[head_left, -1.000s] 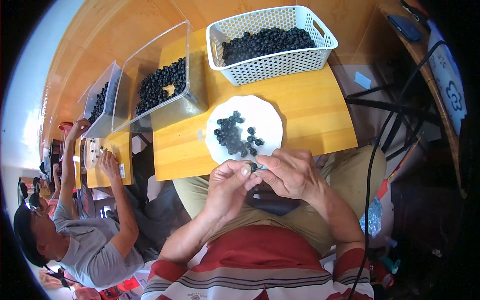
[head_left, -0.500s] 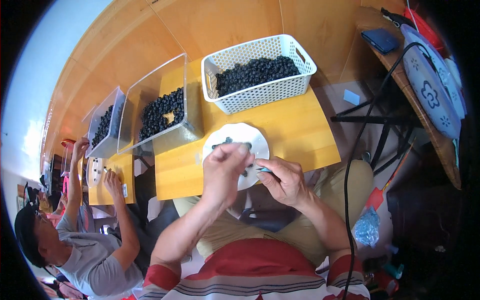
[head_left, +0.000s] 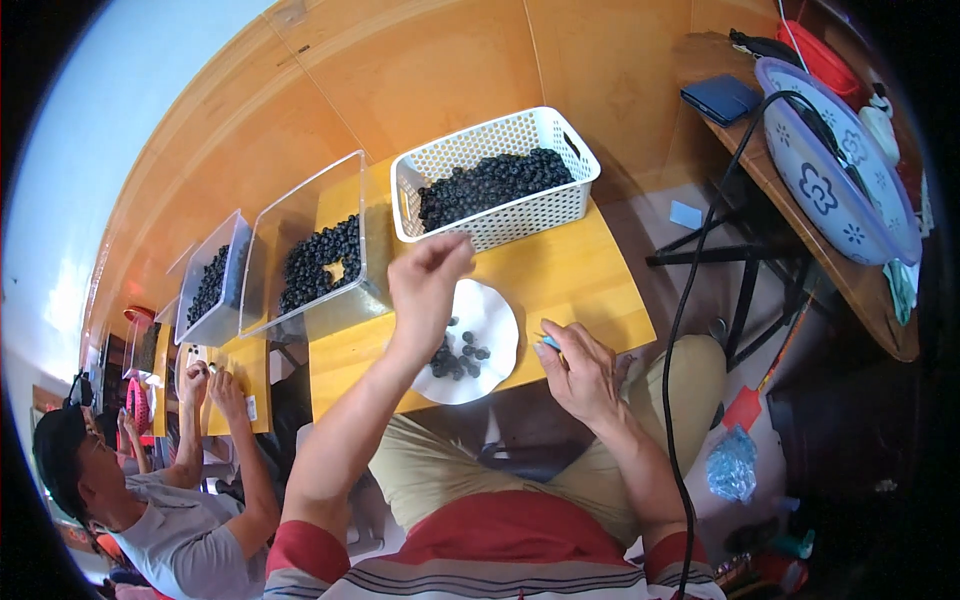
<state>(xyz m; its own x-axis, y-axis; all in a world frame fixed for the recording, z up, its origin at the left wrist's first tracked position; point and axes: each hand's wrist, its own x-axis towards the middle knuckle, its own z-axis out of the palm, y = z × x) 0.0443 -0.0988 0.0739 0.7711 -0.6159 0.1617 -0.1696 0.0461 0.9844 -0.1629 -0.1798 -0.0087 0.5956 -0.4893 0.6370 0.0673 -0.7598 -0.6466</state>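
Observation:
My left hand (head_left: pixel 428 285) is raised over the far left rim of a white scalloped plate (head_left: pixel 500 325), close to the front of a white perforated basket (head_left: pixel 495 232). Its fingers are curled together, and whatever they may hold is hidden. Several dark blue berries (head_left: pixel 462 358), like blueberries, lie on the plate's near left part. To the right of the plate, my right hand (head_left: pixel 580 372) is closed around a small light-blue tool (head_left: pixel 549 342), of which only a short end shows. Many dark berries (head_left: pixel 495 185) fill the basket's lower part.
Left of the basket stands a clear plastic bin (head_left: pixel 350 300) of dark berries on the yellow table (head_left: pixel 590 290). A co-worker (head_left: pixel 190 510) sits at the left beside another berry bin (head_left: pixel 215 320). A black cable (head_left: pixel 668 400) hangs before my right arm; a side table (head_left: pixel 850 300) bears a patterned basin (head_left: pixel 800 150).
My left hand has moved up and away from over the plate, toward the basket, uncovering the berries. My right hand has drawn apart from it. The co-worker's far hand has come down from the bin.

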